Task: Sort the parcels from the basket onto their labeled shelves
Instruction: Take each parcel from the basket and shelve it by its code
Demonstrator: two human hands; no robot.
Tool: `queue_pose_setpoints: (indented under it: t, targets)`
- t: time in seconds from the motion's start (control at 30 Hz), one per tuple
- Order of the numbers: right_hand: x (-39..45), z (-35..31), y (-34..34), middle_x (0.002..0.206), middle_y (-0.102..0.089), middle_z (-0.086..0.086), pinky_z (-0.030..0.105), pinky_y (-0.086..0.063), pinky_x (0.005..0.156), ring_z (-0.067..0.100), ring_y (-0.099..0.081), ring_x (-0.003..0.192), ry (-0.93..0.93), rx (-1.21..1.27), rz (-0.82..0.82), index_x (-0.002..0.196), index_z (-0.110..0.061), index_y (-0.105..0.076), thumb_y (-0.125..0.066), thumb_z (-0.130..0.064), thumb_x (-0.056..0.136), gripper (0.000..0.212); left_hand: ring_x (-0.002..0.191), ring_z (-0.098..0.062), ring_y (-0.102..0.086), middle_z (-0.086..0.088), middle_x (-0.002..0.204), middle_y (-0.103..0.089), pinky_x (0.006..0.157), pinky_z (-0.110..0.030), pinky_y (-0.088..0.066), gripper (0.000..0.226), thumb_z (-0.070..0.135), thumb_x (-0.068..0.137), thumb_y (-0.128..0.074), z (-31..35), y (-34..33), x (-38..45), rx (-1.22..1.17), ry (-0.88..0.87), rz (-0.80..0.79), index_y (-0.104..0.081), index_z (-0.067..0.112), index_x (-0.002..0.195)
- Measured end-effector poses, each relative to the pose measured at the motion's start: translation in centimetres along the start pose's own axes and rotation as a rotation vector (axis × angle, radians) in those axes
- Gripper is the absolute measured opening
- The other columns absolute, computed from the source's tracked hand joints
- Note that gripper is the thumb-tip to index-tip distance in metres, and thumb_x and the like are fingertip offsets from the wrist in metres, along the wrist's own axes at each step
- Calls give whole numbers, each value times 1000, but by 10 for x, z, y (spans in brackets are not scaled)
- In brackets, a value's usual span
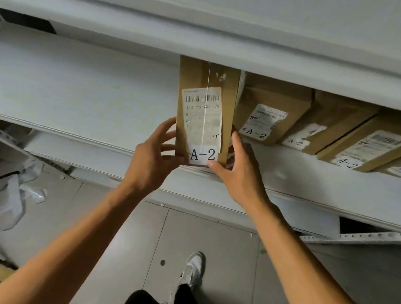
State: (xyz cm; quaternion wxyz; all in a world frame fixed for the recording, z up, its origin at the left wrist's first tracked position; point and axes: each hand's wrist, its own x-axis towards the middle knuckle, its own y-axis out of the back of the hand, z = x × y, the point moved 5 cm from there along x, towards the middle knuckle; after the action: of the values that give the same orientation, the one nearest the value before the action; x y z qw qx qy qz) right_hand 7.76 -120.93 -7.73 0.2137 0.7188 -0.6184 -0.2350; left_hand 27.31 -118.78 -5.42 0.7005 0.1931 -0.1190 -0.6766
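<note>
Far end of the held parcel (pixel 203 117) hidden under the upper shelf (pixel 207 46); shipping-label print blurred.

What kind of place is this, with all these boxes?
Probably a parcel depot or stockroom. White metal shelves hold a row of cardboard parcels with barcode labels and "A-2" tags, and both hands set another A-2 parcel beside them.

Both hands (pixel 155 154) – A-2 parcel (pixel 204 112)

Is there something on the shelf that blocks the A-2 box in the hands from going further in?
Nothing visible blocks it. The held box lies between both hands, left of the neighbouring A-2 box; the shelf to its left is bare. Its far end is hidden.
</note>
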Motion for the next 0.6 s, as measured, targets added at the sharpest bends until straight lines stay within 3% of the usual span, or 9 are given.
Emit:
queue_pose_setpoints:
  t: [0.13,0.3,0.4,0.5,0.6]
  targets:
    - [39,14,-20,145,-43,1,37,-51,102,18,-51,127,16,0,87,157,-34,-18,-70,-24,91,84,117,-18,-62,-1,143,-55,90,-30,-54,77,-1,86,-70,-18,-4,54,45,-83,48,-36,27,148]
    - [48,26,-38,151,-41,2,31,-50,102,8,-53,120,45,65,144,156,-39,-9,-71,-15,90,94,120,-19,-61,1,140,-57,93,-34,-56,74,-2,87,-69,-39,-13,96,89,-188,103,-38,26,147]
    - [50,35,-46,158,-34,-2,21,-46,99,-2,-49,114,40,41,144,152,-45,-7,-71,-15,90,94,113,-13,-60,-2,133,-57,91,-22,-56,70,0,86,-71,-51,-24,116,108,-238,136,-41,23,145]
    - [54,39,-52,164,-21,-4,27,-43,107,15,-48,133,44,-1,132,157,-35,-12,-68,-15,92,88,104,-7,-59,-4,122,-54,89,-7,-49,71,-2,87,-68,-58,-32,125,110,-279,167,-39,23,147]
    - [58,42,-55,164,-16,-1,36,-44,109,24,-38,143,66,-60,140,158,-32,-10,-68,-16,91,90,107,-9,-59,-4,123,-55,91,-12,-51,70,-2,89,-64,-66,-36,126,82,-291,159,-37,25,148]
